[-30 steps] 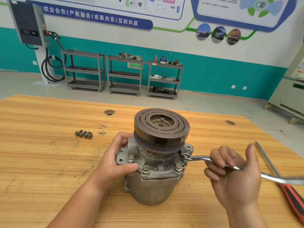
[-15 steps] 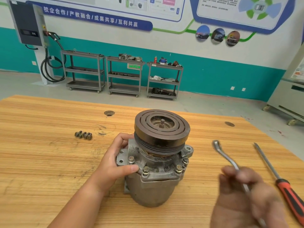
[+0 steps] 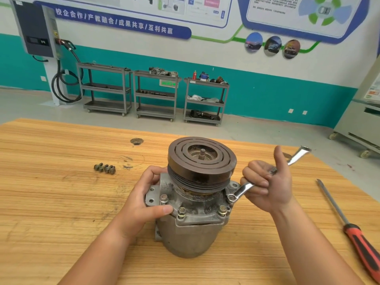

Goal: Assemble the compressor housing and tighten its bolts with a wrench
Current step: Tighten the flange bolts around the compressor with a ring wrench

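Note:
A grey metal compressor (image 3: pixel 191 235) stands upright on the wooden table (image 3: pixel 51 202), with a dark grooved pulley (image 3: pixel 201 159) on top. Several bolts sit in its flange, among them one at the front (image 3: pixel 181 211). My left hand (image 3: pixel 144 204) grips the left side of the housing, thumb pressed on the flange. My right hand (image 3: pixel 267 186) holds a silver wrench (image 3: pixel 244 189), fingers curled round its shaft and thumb raised. The wrench's ring end sits on the bolt at the flange's right side (image 3: pixel 232 197); its other end (image 3: pixel 302 152) points up and away to the right.
Three loose bolts (image 3: pixel 104 168) lie on the table to the left. A red-handled screwdriver (image 3: pixel 353 231) lies at the right edge. Two round holes (image 3: pixel 136 141) mark the tabletop. Metal shelf carts (image 3: pixel 156 93) stand by the far wall.
My right hand lifted the wrench off the right bolt, swung it clear, then set its ring end back on the same bolt at a new angle. The left hand stayed put.

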A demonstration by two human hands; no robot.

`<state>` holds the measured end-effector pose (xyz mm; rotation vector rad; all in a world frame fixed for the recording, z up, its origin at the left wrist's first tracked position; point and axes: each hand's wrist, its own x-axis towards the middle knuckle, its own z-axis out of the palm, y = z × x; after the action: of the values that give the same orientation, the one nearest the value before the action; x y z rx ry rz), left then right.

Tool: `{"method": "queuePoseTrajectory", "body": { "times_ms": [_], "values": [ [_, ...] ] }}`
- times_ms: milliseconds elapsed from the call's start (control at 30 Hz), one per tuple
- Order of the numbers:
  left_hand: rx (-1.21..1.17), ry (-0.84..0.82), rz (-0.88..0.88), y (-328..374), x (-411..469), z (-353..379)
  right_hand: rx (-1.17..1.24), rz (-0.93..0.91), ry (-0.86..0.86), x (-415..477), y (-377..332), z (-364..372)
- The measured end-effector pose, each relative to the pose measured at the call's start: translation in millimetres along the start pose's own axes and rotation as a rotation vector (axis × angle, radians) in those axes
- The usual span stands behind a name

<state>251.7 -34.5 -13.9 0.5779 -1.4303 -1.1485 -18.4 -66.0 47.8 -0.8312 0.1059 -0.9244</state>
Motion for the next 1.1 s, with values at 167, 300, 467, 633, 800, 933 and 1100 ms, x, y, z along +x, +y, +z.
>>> {"method": "queuePoseTrajectory", "body": {
  "times_ms": [167, 300, 467, 633, 800, 933, 1100],
  "values": [
    [0.009, -0.006, 0.005, 1, 0, 0, -0.084, 0.046, 0.118, 2, -2, 7],
    [0.007, 0.002, 0.011, 1, 0, 2, -0.223, -0.186, 0.452, -22, 13, 28],
    [0.001, -0.003, 0.015, 1, 0, 2, -0.417, -0.570, 0.699, -51, 59, 65],
    [-0.010, 0.002, 0.012, 1, 0, 2, -0.912, -0.733, 0.897, -54, 109, 93],
    [-0.005, -0.002, 0.017, 0, -1, 1, -1.017, -0.782, 0.778, -53, 115, 98],
    [0.000, -0.001, 0.024, 0, 0, 2, -0.846, -0.963, 0.623, -54, 83, 98],
    [0.013, -0.005, 0.030, 1, 0, 1, -0.446, -0.595, 0.582, -37, 25, 64]
  ]
}}
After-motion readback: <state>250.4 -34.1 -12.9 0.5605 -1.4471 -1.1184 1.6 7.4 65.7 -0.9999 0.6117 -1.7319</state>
